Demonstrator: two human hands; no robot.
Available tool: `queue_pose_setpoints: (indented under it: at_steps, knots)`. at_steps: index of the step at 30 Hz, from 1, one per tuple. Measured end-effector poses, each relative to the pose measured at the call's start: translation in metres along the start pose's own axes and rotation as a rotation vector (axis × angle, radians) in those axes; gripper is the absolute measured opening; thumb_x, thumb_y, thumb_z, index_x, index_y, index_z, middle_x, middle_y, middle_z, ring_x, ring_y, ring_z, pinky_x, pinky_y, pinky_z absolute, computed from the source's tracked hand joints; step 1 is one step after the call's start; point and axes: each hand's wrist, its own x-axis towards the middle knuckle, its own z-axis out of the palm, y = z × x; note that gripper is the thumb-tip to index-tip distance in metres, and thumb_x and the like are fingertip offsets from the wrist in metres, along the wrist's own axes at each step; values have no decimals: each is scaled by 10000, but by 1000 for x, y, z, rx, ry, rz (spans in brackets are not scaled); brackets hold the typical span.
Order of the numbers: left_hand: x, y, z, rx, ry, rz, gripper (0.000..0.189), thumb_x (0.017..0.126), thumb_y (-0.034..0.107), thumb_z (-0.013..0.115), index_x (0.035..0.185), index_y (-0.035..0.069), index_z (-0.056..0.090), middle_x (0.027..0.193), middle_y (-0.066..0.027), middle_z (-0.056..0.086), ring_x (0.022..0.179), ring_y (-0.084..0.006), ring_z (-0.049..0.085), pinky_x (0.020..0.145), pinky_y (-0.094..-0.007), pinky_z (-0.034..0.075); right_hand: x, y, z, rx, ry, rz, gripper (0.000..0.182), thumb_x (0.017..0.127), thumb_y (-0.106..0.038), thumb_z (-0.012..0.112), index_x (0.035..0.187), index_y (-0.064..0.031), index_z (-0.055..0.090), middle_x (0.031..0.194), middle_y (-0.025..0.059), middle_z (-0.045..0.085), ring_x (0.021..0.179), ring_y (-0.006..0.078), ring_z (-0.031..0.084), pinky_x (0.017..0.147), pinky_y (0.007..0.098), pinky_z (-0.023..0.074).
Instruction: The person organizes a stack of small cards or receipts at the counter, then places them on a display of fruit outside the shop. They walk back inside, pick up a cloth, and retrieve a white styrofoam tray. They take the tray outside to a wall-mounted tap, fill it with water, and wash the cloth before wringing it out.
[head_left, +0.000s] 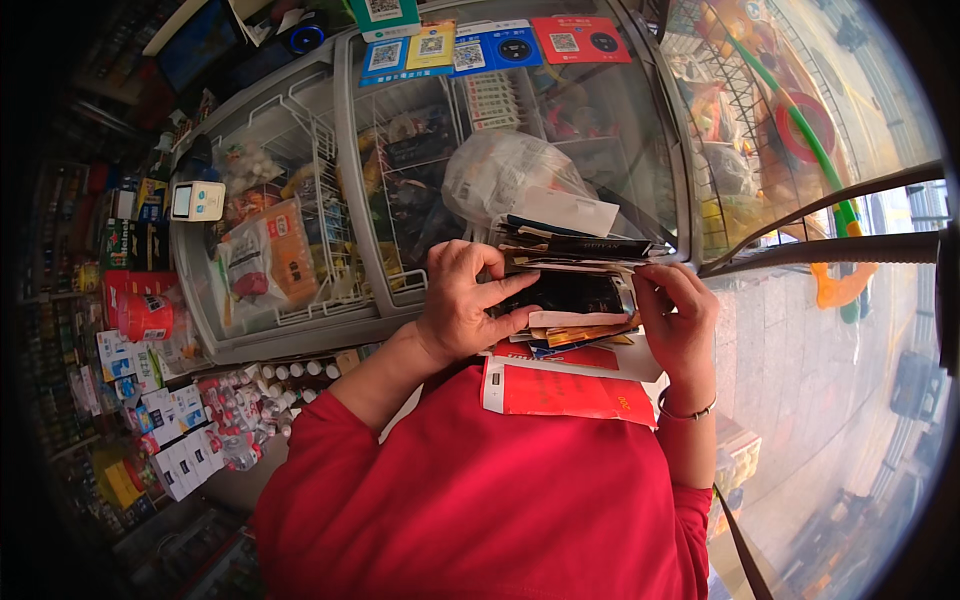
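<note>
A bundle of flattened cardboard packets (574, 292) stands between my two hands, in front of my red shirt. My left hand (471, 300) grips its left side, with the thumb and index finger spread across the black pieces in the middle. At the right edge, the bent fingers of my right hand (679, 311) pinch the bundle; their tips are partly hidden. A red printed sheet of card (574, 394) lies at the near side, against my shirt. Behind the dark packets leans a white card flap (570, 210). A clear plastic bag (510, 172) rests just beyond, on the freezer lid.
The glass-topped chest freezer (360, 150) holds wire baskets and packaged food. Payment code cards (480, 49) line its far side. On the left are a small white device (198, 201), a red tub (146, 316) and bottles (240, 412). Wire racks (735, 142) stand at right.
</note>
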Motion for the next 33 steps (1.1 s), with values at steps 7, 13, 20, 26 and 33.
queue_pose_setpoints:
  at_steps: [7,13,20,26,33]
  knots:
    - [0,1,1,109,-123,-59,553,784,496,629,1186,117,650,1064,-94,466,971,-239,430,905,-373,274,-9,-3,-17,145,-232,35,163,750,-12,727,894,22,659,708,78,582,548,132,563,483,244,413]
    - [-6,-6,8,71,-131,-50,587,944,538,340,1242,115,617,1145,-137,465,1019,-257,428,933,-376,270,-8,-2,-17,11,-375,-14,151,720,-44,753,837,-7,666,682,63,527,547,163,511,488,270,383]
    - [-9,-8,10,-32,-126,-71,553,979,472,300,1257,100,600,1187,-153,460,1067,-273,429,962,-378,268,2,-1,-9,130,-42,33,107,751,55,702,832,6,651,696,46,555,569,108,527,512,219,402]
    - [-7,-5,14,-72,-79,-107,367,922,288,529,1191,41,565,1193,-175,438,1081,-299,426,978,-394,291,8,0,-1,114,54,44,88,771,40,707,832,13,649,679,48,566,557,97,520,507,216,398]
    - [-10,-6,18,-195,12,-45,284,799,155,679,1058,65,605,1197,-183,408,1127,-318,385,983,-400,313,15,-2,4,84,98,20,88,769,24,715,828,11,650,665,61,563,545,115,517,502,229,397]
